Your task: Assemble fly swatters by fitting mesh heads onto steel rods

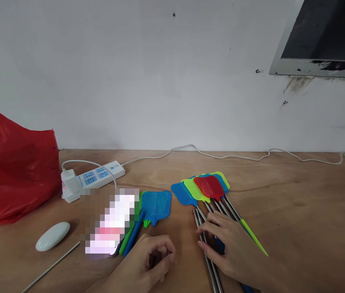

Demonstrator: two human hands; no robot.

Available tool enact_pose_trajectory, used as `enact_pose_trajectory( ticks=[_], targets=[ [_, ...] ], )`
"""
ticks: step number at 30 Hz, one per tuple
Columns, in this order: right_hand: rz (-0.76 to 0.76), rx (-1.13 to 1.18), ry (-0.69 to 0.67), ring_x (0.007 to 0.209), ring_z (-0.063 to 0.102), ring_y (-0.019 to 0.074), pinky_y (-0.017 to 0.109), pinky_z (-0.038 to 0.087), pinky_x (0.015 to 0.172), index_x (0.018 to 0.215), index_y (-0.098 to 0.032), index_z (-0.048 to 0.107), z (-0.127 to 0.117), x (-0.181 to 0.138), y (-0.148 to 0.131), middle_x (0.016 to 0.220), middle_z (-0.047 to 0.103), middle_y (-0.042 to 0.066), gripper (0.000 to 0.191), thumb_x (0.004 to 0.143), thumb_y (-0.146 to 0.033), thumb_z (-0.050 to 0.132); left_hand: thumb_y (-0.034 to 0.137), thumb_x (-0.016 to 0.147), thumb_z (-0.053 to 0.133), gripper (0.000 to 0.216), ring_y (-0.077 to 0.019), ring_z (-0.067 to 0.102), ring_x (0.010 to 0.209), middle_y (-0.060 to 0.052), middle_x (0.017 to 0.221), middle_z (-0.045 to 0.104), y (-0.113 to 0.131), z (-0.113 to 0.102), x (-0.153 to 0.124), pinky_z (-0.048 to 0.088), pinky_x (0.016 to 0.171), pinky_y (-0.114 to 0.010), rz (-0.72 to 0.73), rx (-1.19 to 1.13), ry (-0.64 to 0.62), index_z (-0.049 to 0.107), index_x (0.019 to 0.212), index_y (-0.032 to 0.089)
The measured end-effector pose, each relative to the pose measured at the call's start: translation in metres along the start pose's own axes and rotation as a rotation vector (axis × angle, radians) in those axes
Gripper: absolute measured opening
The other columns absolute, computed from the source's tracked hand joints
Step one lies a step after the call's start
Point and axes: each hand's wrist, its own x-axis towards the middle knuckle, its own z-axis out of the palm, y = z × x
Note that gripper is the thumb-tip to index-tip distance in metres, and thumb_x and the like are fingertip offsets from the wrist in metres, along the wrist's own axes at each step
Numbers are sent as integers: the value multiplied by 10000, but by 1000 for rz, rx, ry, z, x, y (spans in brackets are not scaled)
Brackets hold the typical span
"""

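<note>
Several fly swatters with metal rods lie fanned out in front of me; their plastic heads include a red one [209,187], a yellow-green one [196,190] and a blue one [183,193]. My right hand [229,242] rests over the metal rods [210,266], its fingers apart and bent. Past it on the right shows a yellow-green handle [253,236]. My left hand [149,260] is curled near the table edge with nothing visible in it. Beyond that hand lie a blue swatter head [156,204] and a green one partly under it, with a blue handle [133,235] and a green handle beside them.
A blurred-out phone with a lit screen [114,224] lies left of the swatters. Farther left are a white oval object [53,236], a white power strip [99,179] with a plugged-in charger, and a red plastic bag [16,175]. A thin cable [230,157] runs along the wall.
</note>
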Motion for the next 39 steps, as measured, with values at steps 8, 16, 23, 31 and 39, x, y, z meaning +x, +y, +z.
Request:
enact_pose_trajectory(
  ticks=[8, 16, 23, 31, 39],
  targets=[
    [32, -137, 138, 713, 586, 184, 304, 407, 663, 865, -220, 611, -6, 5, 21, 762, 597, 12, 112, 904, -164, 522, 391, 954, 466, 270, -122, 484, 564, 45, 597, 526, 1, 0, -1, 352, 543, -217, -2, -16, 5, 557, 798, 190],
    [294, -387, 121, 540, 557, 175, 283, 255, 529, 824, -232, 531, -20, 12, 49, 668, 623, -9, 101, 914, -253, 492, 402, 961, 461, 274, -107, 433, 520, 54, 600, 514, 0, -1, -2, 334, 519, -215, -11, -30, -5, 543, 803, 194],
    [451, -419, 88, 570, 567, 206, 282, 213, 536, 739, -235, 536, -22, 13, 64, 610, 622, 10, 149, 859, -314, 573, 418, 964, 472, 284, -108, 451, 535, 50, 604, 517, -3, -1, -1, 326, 497, -203, -4, -46, -9, 544, 805, 195],
    [507, 117, 135, 439, 488, 155, 268, 282, 490, 649, -247, 434, -21, 18, 62, 436, 475, -63, 203, 800, -324, 545, 399, 957, 460, 273, -107, 454, 524, 45, 609, 514, 1, -2, -1, 341, 493, -206, -11, -44, -22, 544, 807, 186],
    [622, 974, 129, 301, 265, 70, 219, 163, 358, 697, -223, 545, -32, 23, 49, 355, 374, -114, 360, 775, -547, 679, 412, 955, 470, 280, -107, 456, 519, 42, 612, 520, 1, -1, -1, 326, 470, -199, -29, -62, -30, 549, 811, 185]
  ],
)
